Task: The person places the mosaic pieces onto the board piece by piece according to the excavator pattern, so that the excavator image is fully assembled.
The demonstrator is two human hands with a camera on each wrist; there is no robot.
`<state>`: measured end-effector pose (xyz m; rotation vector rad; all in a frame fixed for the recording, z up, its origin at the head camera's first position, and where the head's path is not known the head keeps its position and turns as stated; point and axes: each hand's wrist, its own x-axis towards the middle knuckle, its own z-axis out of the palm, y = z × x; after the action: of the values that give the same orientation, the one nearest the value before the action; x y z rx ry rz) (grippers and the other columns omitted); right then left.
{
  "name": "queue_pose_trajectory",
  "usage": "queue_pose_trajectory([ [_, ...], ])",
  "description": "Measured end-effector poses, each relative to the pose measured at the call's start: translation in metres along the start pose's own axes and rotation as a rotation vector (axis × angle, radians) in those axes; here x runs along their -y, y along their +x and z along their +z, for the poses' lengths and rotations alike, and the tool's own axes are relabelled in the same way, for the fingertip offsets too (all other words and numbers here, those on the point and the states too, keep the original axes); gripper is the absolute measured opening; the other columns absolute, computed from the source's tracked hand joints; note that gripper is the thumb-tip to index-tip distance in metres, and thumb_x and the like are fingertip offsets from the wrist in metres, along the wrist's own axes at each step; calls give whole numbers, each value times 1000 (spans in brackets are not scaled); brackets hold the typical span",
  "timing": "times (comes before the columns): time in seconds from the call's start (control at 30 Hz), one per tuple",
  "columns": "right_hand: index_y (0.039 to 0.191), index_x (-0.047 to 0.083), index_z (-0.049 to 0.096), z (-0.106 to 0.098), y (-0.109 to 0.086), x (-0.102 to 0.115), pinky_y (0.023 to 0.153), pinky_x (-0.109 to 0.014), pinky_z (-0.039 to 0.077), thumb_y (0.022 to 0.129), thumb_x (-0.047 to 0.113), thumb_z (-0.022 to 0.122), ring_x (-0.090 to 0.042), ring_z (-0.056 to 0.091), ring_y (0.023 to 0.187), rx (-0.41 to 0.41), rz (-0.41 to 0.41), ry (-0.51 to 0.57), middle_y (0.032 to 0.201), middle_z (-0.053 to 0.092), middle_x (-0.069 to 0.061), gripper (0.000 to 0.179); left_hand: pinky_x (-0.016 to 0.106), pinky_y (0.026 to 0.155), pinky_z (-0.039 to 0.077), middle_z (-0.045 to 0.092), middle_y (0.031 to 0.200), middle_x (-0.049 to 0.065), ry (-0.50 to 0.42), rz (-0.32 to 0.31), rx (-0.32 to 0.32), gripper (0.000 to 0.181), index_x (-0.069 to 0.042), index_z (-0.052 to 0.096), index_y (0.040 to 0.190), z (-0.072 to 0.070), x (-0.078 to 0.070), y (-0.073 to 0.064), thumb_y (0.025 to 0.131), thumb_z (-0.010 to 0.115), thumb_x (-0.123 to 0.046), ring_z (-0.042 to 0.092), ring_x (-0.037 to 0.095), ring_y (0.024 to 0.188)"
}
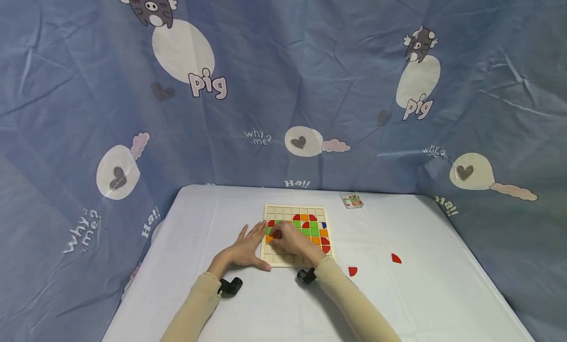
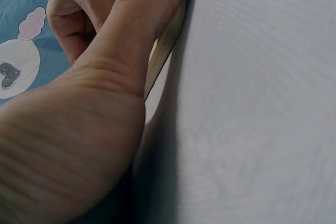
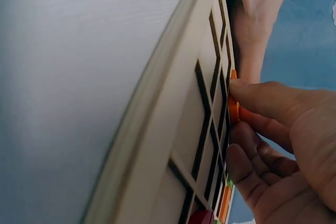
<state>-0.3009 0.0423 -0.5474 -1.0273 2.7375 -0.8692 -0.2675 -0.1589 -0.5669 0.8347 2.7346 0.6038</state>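
Observation:
A pale square grid board (image 1: 279, 259) lies on the white table, its middle rows partly filled with green, orange and red tiles. Spread along its left side is my left hand (image 1: 243, 248), fingertips at the edge and thumb by the near left corner. My right hand (image 1: 290, 237) reaches over the board's left half with curled fingers. In the right wrist view, its thumb and index finger pinch a small orange tile (image 3: 234, 98) at the grid surface. The right hand hides several cells. A blue piece (image 1: 324, 225) sits near the board's right edge.
Two loose red quarter-round tiles, a nearer one (image 1: 352, 271) and a farther one (image 1: 396, 258), lie right of the board. A small patterned card (image 1: 352, 201) rests near the table's back edge. Blue printed cloth (image 1: 248, 106) surrounds the table (image 1: 443, 293) at the back and sides.

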Motion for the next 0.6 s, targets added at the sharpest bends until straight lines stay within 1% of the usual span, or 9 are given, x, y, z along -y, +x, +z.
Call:
queue_pose_trajectory([
  [0.17,100,6,70,-1,0,0,68,-14,51,86,14,73,-4,57,76,0,18,16,90,64,0,16,60,118,-8,-4,163,13,9,-2,7,130,-5,-4,154,0,-1,1,70,70,-71,-2,30,151],
  [0.33,100,6,72,-2,-2,1,68,-14,51,86,13,73,-3,57,76,14,55,59,89,65,1,16,60,118,-9,-5,163,14,7,1,16,131,-5,-5,154,-1,-2,1,70,69,-72,-2,31,151],
  [0.47,102,6,73,-2,-3,1,69,-14,51,87,13,72,-4,58,76,17,53,54,90,66,1,17,59,118,-10,-6,163,12,8,-5,20,131,-6,-5,154,-1,-2,-1,69,68,-74,-4,29,151],
  [0.6,104,5,73,-2,-3,2,70,-15,52,87,14,72,-5,58,78,12,39,41,92,66,-2,19,60,118,-9,-5,163,13,6,-4,4,130,-5,-3,155,0,-1,-2,70,68,-73,-2,30,151],
])
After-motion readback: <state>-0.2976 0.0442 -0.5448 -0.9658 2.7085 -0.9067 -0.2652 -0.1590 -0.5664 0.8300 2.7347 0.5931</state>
